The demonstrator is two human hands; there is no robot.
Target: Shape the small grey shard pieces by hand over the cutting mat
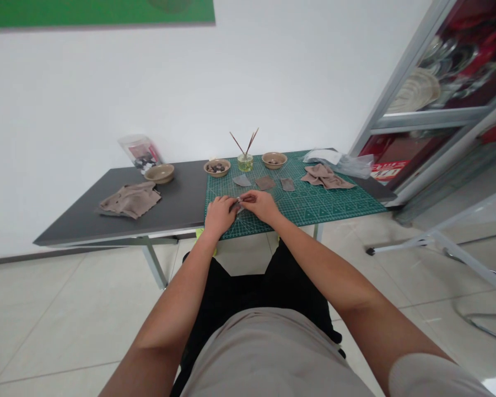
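Hands: two, the left hand [220, 214] and the right hand [261, 206], fingertips meeting over the mat [310, 199] near its front edge, toward the front left corner.
Grip: both grasp one small piece [240, 207], the right pinching it between thumb and fingers, the left fingers closed on its other side.
Piece: brownish grey with a paler bit; fingers cover most of it, so its full shape cannot be told.
Patches: three, in a row behind the hands: grey [242, 180], brown [265, 183], grey again [288, 184]; all flat and apart.
Cloths: two, brownish and rumpled; one [130, 200] near the left end of the table [182, 193], the other [325, 176] toward the mat's right edge.
Bowls: three, tan.
Left bowl: [160, 178] on the dark surface, left of the mat; its inner wall shows.
Middle bowl: [217, 174] at the mat's back left corner, holding dark and pale lumps.
Right bowl: [274, 166] by the mat's back edge, with a few bits too small to tell.
Jar: one [245, 164], clear, yellow-green inside, between those two bowls; thin sticks [252, 141], at least three, lean out.
Tub: one [139, 151], clear, at the back edge by the wall; dark and white things show through.
Bag: one [351, 164], clear plastic, at the back right corner, something white within.
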